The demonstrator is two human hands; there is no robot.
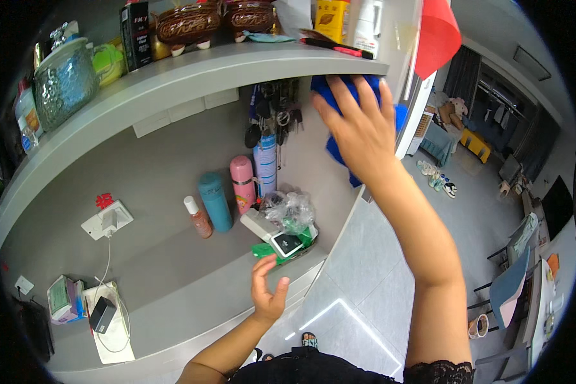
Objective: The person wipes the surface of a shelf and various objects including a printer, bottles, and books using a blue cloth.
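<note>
My right hand (362, 125) is raised with its fingers spread over a blue cloth (336, 149), holding it against the inner face of the cabinet's right side panel (312, 158). Its fingertips are just below the upper shelf (221, 72). Lower down, my left hand (269, 293) is empty, fingers apart, by the front edge of the lower shelf (187, 307). Close above it is a green tray (264, 250) with crumpled clear plastic (290, 209) and a white-framed device (286, 244). A pink flask (242, 185) and a teal bottle (215, 201) stand to the left.
Keys (283, 117) hang beside the side panel above a blue-and-white can (267, 158). Brown pots (189, 24), a glass jar (67, 81) and a red-black pen-like tool (336, 47) sit on the upper shelf. A black charger (103, 314) lies lower left; a chair (509, 283) stands right.
</note>
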